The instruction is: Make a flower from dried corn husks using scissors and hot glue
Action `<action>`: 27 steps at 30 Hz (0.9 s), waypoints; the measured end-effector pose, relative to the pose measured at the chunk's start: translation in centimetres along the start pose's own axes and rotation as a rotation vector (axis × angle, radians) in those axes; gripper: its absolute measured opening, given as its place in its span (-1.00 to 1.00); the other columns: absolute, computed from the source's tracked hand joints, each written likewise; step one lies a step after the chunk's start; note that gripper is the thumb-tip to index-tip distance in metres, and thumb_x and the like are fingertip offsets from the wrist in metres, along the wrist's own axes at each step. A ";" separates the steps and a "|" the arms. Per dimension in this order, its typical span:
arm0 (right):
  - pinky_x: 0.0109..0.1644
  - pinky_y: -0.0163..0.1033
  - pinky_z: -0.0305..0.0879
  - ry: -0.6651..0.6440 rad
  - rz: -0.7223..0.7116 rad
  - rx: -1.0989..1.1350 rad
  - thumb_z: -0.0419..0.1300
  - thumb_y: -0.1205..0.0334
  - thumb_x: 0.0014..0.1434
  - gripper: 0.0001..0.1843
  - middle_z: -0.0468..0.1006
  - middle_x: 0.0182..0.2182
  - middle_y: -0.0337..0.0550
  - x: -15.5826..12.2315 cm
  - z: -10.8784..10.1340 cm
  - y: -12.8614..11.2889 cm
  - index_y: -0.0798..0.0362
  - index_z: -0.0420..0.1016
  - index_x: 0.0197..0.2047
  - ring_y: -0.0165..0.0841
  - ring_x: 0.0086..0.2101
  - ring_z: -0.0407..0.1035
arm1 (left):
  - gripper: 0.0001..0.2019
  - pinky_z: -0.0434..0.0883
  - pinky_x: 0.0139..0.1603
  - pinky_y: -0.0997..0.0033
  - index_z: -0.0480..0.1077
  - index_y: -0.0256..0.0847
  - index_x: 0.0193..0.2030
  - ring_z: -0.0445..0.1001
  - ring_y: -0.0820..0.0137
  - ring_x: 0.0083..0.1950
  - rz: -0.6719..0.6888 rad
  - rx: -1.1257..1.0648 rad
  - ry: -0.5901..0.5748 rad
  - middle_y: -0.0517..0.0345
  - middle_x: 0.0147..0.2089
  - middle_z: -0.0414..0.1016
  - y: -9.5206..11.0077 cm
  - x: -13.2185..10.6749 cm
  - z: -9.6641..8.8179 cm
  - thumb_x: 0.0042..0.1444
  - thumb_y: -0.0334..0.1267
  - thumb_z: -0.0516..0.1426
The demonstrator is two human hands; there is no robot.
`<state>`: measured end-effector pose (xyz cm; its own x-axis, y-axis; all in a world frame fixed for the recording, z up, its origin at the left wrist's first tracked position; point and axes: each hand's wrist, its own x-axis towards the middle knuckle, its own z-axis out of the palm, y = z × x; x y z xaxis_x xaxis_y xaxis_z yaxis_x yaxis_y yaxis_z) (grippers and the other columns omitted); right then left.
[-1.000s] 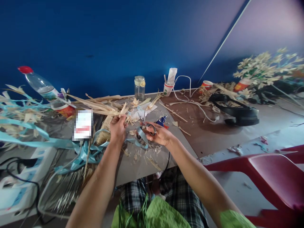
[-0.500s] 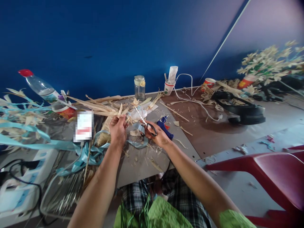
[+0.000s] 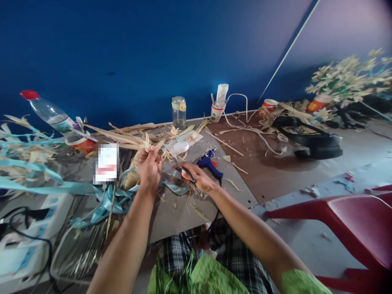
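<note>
My left hand (image 3: 150, 171) is closed in a pinch on a pale strip of dried corn husk (image 3: 147, 143), which sticks up above the fingertips. In my right hand (image 3: 200, 179) is a pair of scissors (image 3: 188, 174) with dark handles. Their blades point up and left past the left hand's fingers and are partly lost among the husks. Just beyond both hands lie a husk flower (image 3: 174, 132) and a white round object (image 3: 180, 146). A blue glue gun (image 3: 210, 163) rests to the right of my right hand.
Light blue ribbon (image 3: 76, 185), a phone (image 3: 105, 163) and a power strip (image 3: 39, 232) lie to the left. Along the wall stand a clear jar (image 3: 179, 113) and a white cup (image 3: 217, 112). A black headset-like object (image 3: 318, 143) and a red chair (image 3: 352, 220) are at right.
The scissors and my right hand have shifted slightly left and down, closer to my left hand, and the blades have turned. The husk strip stays pinched in my left hand.
</note>
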<state>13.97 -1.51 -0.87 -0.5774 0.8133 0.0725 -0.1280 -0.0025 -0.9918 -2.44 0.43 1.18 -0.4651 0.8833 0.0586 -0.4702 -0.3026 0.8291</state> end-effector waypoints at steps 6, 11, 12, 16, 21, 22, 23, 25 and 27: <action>-0.28 -0.29 0.20 -0.017 0.013 -0.052 0.20 -0.30 -0.02 -0.35 0.41 -0.29 -0.14 0.1 0.5 -0.3 0.03 0.49 -0.04 -0.36 -0.33 0.25 | -0.59 0.22 -0.48 0.57 0.14 -0.21 -0.57 0.07 0.65 -0.62 0.003 0.012 -0.016 0.41 -0.65 0.07 -0.5 -0.4 0.2 -0.16 -0.16 0.35; -0.25 -0.29 0.22 0.037 0.005 -0.021 0.24 -0.33 -0.10 -0.27 0.42 -0.29 -0.14 0.4 0.8 -0.2 0.05 0.48 -0.02 -0.35 -0.30 0.26 | -0.63 0.17 -0.54 0.57 0.19 -0.21 -0.55 0.05 0.64 -0.63 0.005 0.036 -0.055 0.40 -0.65 0.10 -0.8 -0.8 0.7 -0.16 -0.16 0.35; -0.28 -0.30 0.20 0.063 -0.002 -0.013 0.23 -0.33 -0.09 -0.26 0.40 -0.32 -0.16 0.5 0.8 -0.2 0.06 0.47 -0.01 -0.38 -0.33 0.25 | -0.64 0.16 -0.55 0.57 0.20 -0.21 -0.55 0.04 0.64 -0.64 0.010 0.038 -0.051 0.40 -0.66 0.11 -0.8 -0.8 0.8 -0.15 -0.16 0.34; -0.45 -0.34 0.07 0.157 0.009 0.003 0.16 -0.34 -0.02 -0.26 0.26 -0.51 -0.29 0.3 0.3 -0.1 0.07 0.43 0.04 -0.48 -0.52 0.09 | -0.66 0.16 -0.55 0.57 0.21 -0.21 -0.54 0.03 0.66 -0.66 0.034 0.043 0.038 0.43 -0.67 0.06 -0.5 -0.4 0.5 -0.14 -0.17 0.32; -0.35 -0.32 0.18 0.110 0.009 -0.030 0.19 -0.33 -0.03 -0.26 0.33 -0.46 -0.23 0.1 0.4 0.0 0.11 0.44 0.00 -0.44 -0.44 0.21 | -0.63 0.13 -0.54 0.59 0.21 -0.23 -0.50 0.04 0.70 -0.64 0.079 -0.018 0.124 0.44 -0.62 0.12 -0.2 0.3 0.0 -0.21 -0.18 0.36; -0.30 -0.31 0.21 0.090 0.011 -0.030 0.20 -0.32 -0.05 -0.26 0.38 -0.39 -0.19 0.1 0.6 0.0 0.11 0.45 0.00 -0.41 -0.38 0.26 | -0.62 0.14 -0.54 0.59 0.21 -0.22 -0.50 0.05 0.70 -0.64 0.080 -0.026 0.135 0.44 -0.60 0.14 -0.2 0.4 -0.1 -0.22 -0.17 0.36; -0.25 -0.29 0.24 0.068 0.018 -0.028 0.22 -0.31 -0.06 -0.26 0.41 -0.32 -0.15 0.1 0.7 0.1 0.10 0.45 0.00 -0.38 -0.32 0.30 | -0.61 0.14 -0.54 0.58 0.21 -0.22 -0.50 0.06 0.69 -0.63 0.081 -0.027 0.144 0.43 -0.60 0.15 -0.3 0.4 -0.1 -0.23 -0.16 0.37; -0.20 -0.27 0.26 0.040 0.030 -0.025 0.25 -0.27 -0.07 -0.27 0.43 -0.25 -0.10 0.2 1.0 0.4 0.10 0.44 0.02 -0.33 -0.25 0.34 | -0.61 0.14 -0.54 0.58 0.21 -0.22 -0.50 0.08 0.68 -0.63 0.069 -0.013 0.144 0.42 -0.60 0.15 -0.5 0.4 0.0 -0.22 -0.14 0.36; -0.20 -0.26 0.27 0.033 0.037 -0.040 0.27 -0.22 -0.05 -0.29 0.45 -0.26 -0.08 0.3 1.2 0.8 0.11 0.43 0.04 -0.32 -0.24 0.35 | -0.61 0.13 -0.55 0.58 0.19 -0.21 -0.52 0.07 0.68 -0.64 0.055 0.008 0.121 0.42 -0.61 0.12 -0.7 0.2 0.1 -0.19 -0.12 0.35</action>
<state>12.78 -1.97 -1.52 -0.5540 0.8318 0.0327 -0.0744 -0.0104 -0.9972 -2.08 0.84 0.64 -0.5772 0.8157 0.0374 -0.4356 -0.3464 0.8308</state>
